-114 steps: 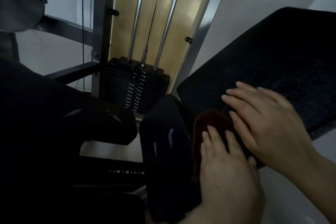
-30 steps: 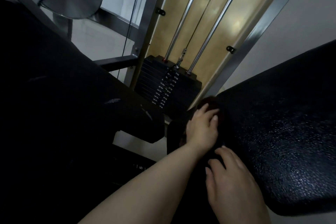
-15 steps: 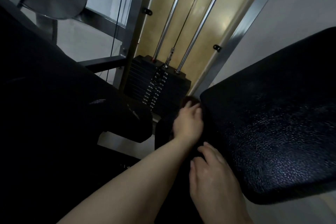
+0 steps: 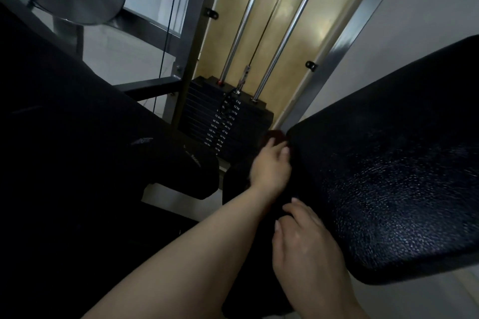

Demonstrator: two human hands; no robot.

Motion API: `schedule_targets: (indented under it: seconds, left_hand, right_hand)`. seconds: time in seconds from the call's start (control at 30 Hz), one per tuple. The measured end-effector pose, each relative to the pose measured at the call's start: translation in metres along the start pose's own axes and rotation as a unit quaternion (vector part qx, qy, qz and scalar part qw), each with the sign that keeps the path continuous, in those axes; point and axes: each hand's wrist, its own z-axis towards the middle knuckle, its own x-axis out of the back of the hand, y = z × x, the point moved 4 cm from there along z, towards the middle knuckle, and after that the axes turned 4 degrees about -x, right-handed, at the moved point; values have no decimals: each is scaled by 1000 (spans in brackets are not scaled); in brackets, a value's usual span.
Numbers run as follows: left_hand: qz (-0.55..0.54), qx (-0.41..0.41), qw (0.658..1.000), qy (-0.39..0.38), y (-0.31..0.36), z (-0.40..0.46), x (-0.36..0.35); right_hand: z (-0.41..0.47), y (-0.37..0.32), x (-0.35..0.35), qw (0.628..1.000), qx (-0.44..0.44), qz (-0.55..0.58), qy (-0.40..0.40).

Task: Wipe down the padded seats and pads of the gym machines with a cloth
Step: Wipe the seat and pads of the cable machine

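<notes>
1. Black textured seat pad (image 4: 388, 176): fills right side, tilted.
2. Weight stack (image 4: 225, 124): behind, between chrome guide rods (image 4: 282, 33).
3. Left hand (image 4: 270, 167): forearm extended forward, fingers flat, pressing dark red cloth (image 4: 274, 135) against pad's far left corner.
4. Right hand (image 4: 303, 238): fingers loosely bent, resting on pad's left edge, holding nothing.

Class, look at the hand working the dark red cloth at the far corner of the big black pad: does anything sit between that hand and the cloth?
Nothing visible does. The left hand lies directly on the dark red cloth, against the textured black padded seat.
</notes>
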Motion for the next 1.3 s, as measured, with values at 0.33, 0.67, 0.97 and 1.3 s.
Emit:
schedule_targets:
  seconds: [0.33,0.67,0.97,1.3]
  left_hand:
    - [35,185,981,58,-77,-20,16]
    - [-74,-56,996,8,-31,-73,-6]
    - [4,99,994,53,-64,-10,7]
    - [-12,193,978,73,-79,-39,13]
  right_hand:
    - [0,-3,6,999,-15,36,-12]
    - [0,-6,19,987,-83,125,-56]
    - [0,-8,22,985,-91,140,-47]
    - [-3,-5,20,984,-91,147,-37]
